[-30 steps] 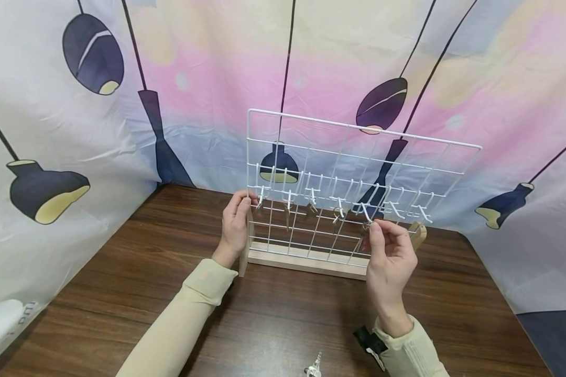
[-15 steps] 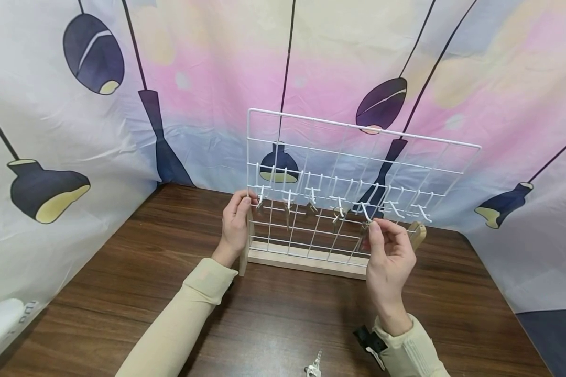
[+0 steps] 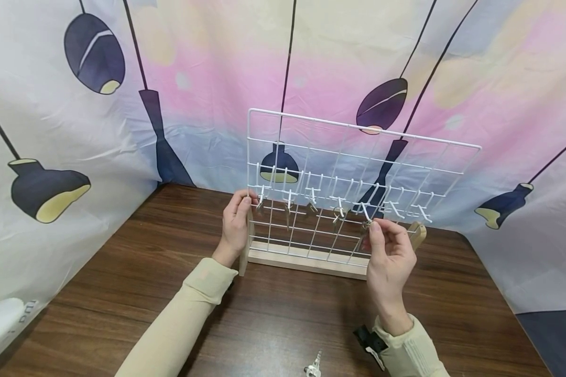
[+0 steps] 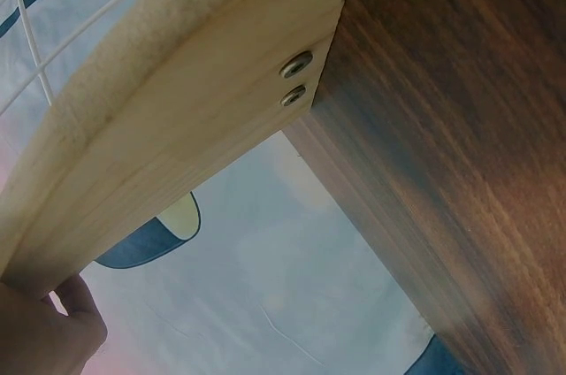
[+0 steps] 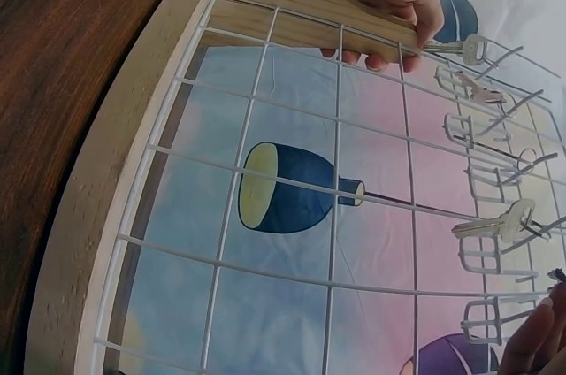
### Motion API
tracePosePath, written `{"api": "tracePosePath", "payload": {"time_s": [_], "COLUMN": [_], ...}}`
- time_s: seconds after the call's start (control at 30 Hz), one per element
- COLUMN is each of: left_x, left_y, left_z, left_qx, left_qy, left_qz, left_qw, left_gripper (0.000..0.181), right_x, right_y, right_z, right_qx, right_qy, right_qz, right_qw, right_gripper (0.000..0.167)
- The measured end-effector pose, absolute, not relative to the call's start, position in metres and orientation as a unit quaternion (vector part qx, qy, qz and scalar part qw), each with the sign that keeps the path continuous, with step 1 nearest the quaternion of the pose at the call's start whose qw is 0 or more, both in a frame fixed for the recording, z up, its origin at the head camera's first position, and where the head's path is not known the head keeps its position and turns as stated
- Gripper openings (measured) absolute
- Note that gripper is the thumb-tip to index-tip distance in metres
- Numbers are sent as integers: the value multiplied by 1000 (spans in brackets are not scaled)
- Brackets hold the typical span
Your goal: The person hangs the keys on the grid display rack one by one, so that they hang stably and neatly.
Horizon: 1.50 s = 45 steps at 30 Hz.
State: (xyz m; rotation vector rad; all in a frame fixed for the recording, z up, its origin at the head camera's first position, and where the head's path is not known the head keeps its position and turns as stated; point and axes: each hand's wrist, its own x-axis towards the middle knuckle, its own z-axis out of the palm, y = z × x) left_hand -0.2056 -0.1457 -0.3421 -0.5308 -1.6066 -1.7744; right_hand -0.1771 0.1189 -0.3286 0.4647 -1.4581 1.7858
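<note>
A white wire grid rack [image 3: 306, 263] with a wooden base and side posts stands on the table, carrying a row of white hooks. My left hand [image 3: 236, 222] grips its left wooden post [image 4: 177, 118], thumb in front. In the right wrist view those fingers wrap that post. At the fifth hook [image 3: 366, 212] from the left, my right hand [image 3: 390, 256] pinches a key [image 3: 365, 229] between thumb and forefinger, partly hidden by the fingers. Keys such as this silver one [image 5: 504, 223] hang from the hooks to its left. The two rightmost hooks [image 3: 423, 213] hold nothing.
Another key [image 3: 313, 368] lies on the brown wooden table [image 3: 273, 324] near the bottom edge of the view. A printed cloth [image 3: 207, 78] with lamp drawings hangs behind the rack. Something white [image 3: 4, 324] with lettering is at the lower left.
</note>
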Motion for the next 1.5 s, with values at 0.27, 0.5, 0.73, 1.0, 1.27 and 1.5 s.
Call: {"api": "tracePosePath", "payload": {"time_s": [0.27,0.5,0.73,1.0,1.27,1.5], "left_x": [-206,-206,-206,-222,-228,-228], "left_y": [-145,-145,-145,-151,-152,-153], "left_z": [-342,-342,-342,-359,-366,-366], "left_qx": [-200,-199,-197,-193,-203,-206], "left_qy": [-610,-609,-613,-610,-601,-599], "left_qz": [-688,-691,-689,-694,-694,-694], "left_qw": [338,334,334,331,341,342], "left_gripper": [21,22,21,22,23,23], "right_x": [-178,-178,-177,-176,-174,-170], "right_y": [119,119,119,119,119,120], "right_z": [-330,-331,-333,-333,-333,-332], "right_qx": [191,193,189,188,198,210], "right_qy": [-564,-550,-545,-549,-551,-557], "right_qz": [711,724,729,723,717,711], "right_qw": [374,368,369,375,378,375], "right_gripper": [16,14,15,14,15,14]}}
